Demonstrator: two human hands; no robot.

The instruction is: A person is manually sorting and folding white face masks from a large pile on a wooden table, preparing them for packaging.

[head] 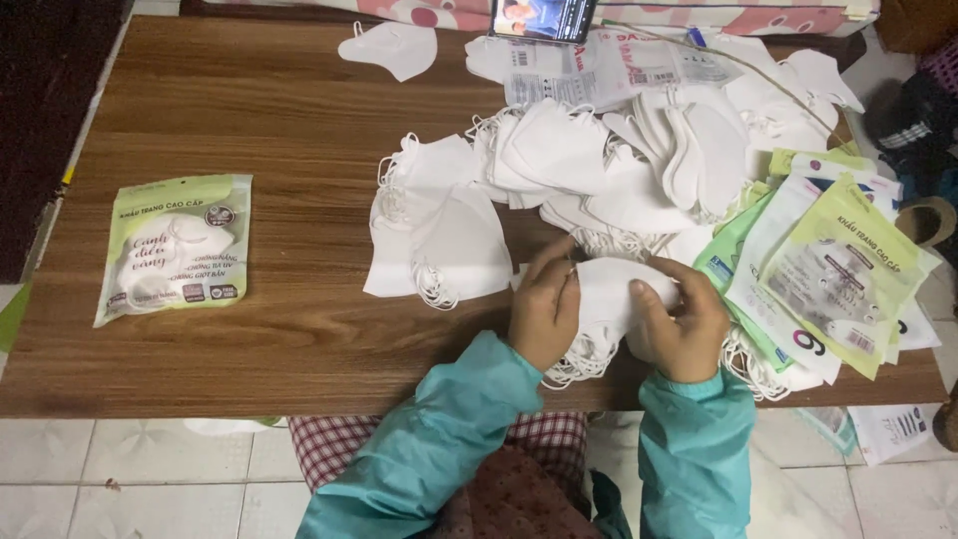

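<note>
Both my hands hold a small stack of white folded face masks (606,296) near the front edge of the brown wooden table (249,110). My left hand (544,309) grips the stack's left side, thumb on top. My right hand (682,324) clasps its right side. White ear loops hang below the stack. Teal sleeves cover both my arms.
A big heap of loose white masks (599,165) fills the table's middle and back. A filled green-and-clear mask packet (176,246) lies at the left. Several empty packets (833,269) are stacked at the right. One lone mask (392,47) and a phone (542,18) sit at the far edge.
</note>
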